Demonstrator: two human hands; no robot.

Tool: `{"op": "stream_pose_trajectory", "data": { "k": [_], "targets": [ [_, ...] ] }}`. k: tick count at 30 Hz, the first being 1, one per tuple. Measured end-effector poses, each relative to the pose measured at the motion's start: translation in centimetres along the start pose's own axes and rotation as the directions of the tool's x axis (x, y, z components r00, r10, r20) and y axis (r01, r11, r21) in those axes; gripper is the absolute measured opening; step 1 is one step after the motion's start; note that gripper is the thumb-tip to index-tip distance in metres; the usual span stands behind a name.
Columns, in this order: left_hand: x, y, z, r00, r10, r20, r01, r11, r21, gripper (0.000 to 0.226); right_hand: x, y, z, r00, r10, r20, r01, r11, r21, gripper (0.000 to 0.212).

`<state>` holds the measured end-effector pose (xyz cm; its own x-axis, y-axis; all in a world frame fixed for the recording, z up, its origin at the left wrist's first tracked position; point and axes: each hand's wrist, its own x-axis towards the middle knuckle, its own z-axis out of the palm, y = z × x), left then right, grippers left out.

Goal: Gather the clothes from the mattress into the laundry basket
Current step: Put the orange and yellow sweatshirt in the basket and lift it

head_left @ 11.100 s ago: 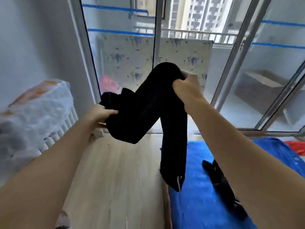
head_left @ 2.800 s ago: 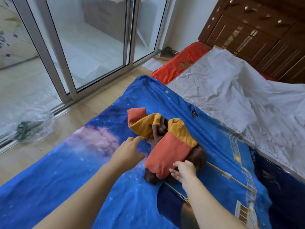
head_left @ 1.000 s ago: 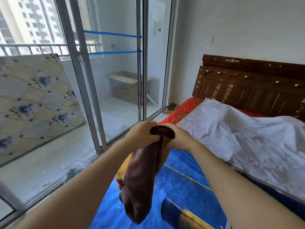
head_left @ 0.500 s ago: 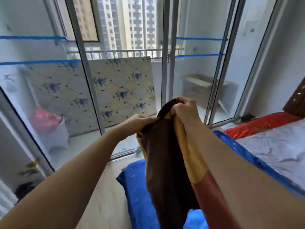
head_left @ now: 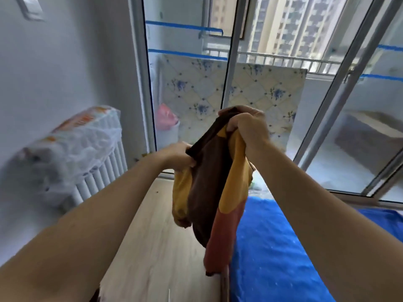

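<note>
no laundry basket in view; lower left corner shows only a dark, cut-off edge, too little to identify. blurred white plastic-wrapped bundle [head_left: 72, 147] resting on a white radiator [head_left: 102, 173] at left, contents unreadable. pink bag [head_left: 165, 116] behind the glass door [head_left: 189, 88], in a pale container, hard to make out. brown, yellow and orange garment [head_left: 209, 192] held up in the air, hanging over the wooden floor [head_left: 152, 247] just beside the blue-covered mattress [head_left: 272, 247]. left hand [head_left: 176, 156] pinching the garment's dark upper edge, fingers closed. right hand [head_left: 248, 127] higher, fisted around bunched fabric at the top. mattress cut off at right by the forearm.
</note>
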<state>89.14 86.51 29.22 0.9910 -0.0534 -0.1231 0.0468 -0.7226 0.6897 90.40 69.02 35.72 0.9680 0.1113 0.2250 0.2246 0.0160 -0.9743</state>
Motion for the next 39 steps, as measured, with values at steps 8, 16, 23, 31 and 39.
{"op": "stream_pose_trajectory", "data": {
  "k": [8, 16, 23, 31, 39],
  "targets": [
    [-12.4, -11.0, -8.3, 0.927, -0.115, -0.358, 0.172, 0.976, 0.133, 0.029, -5.1, -1.9, 12.5, 0.983, -0.056, 0.174, 0.070, 0.995, -0.077, 0.037],
    [-26.5, -20.0, -13.7, 0.818, -0.302, -0.489, 0.264, 0.953, -0.148, 0.011, -11.3, 0.7, 24.4, 0.965, -0.020, 0.262, 0.116, 0.928, -0.355, 0.020],
    [-34.0, -27.4, -14.9, 0.676, -0.314, -0.667, 0.538, 0.829, 0.154, 0.020, -16.3, 4.9, 34.1, 0.938, 0.136, 0.318, 0.018, 0.899, -0.437, 0.029],
    [-35.3, -36.6, -12.1, 0.503, -0.621, -0.601, 0.538, 0.769, -0.345, 0.010, -20.2, 10.1, 40.6, 0.860, 0.276, 0.430, -0.034, 0.871, -0.490, 0.020],
    [-35.4, -42.4, -6.6, 0.440, -0.864, -0.247, 0.314, 0.405, -0.858, 0.015, -23.2, 18.6, 42.0, 0.547, 0.547, 0.634, -0.159, 0.811, -0.563, 0.018]
  ]
}}
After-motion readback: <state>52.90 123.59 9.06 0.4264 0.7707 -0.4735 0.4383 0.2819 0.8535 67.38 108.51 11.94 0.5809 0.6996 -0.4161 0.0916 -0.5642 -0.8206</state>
